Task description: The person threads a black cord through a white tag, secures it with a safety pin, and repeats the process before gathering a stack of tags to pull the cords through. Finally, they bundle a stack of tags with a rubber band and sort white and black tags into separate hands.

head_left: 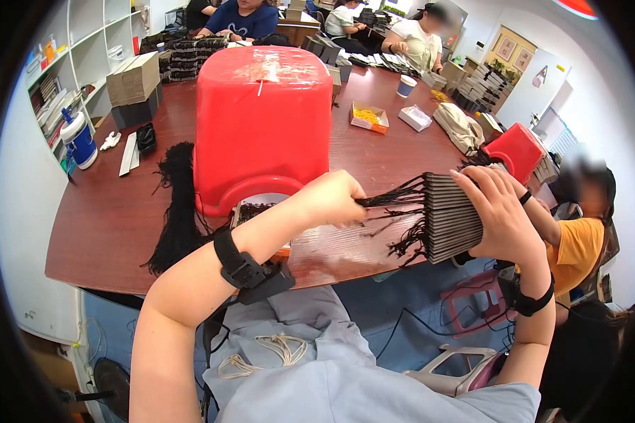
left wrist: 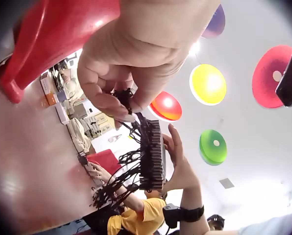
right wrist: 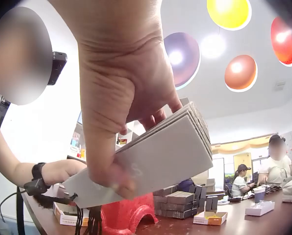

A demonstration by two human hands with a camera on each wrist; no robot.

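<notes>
My right hand (head_left: 504, 208) grips a thick stack of grey hang tags (head_left: 453, 218) from its outer side, thumb on one face and fingers on the other. Seen in the right wrist view, the front tag (right wrist: 151, 166) is a plain pale card with faint lettering partly behind the thumb. Black cords (head_left: 410, 238) come out of the tags' near ends, some dangling loose. My left hand (head_left: 331, 199) pinches a bunch of these cords and holds them stretched toward the left. In the left wrist view, a dark knotted clump (left wrist: 124, 98) shows between its thumb and fingers.
An upturned red plastic tub (head_left: 261, 141) stands on the brown table (head_left: 106, 225), with a black cord bundle (head_left: 176, 211) beside it. Behind are a box of yellow pieces (head_left: 369, 117), a white box (head_left: 415, 118) and a paper cup (head_left: 406, 86). A person in yellow (head_left: 582, 243) sits at right.
</notes>
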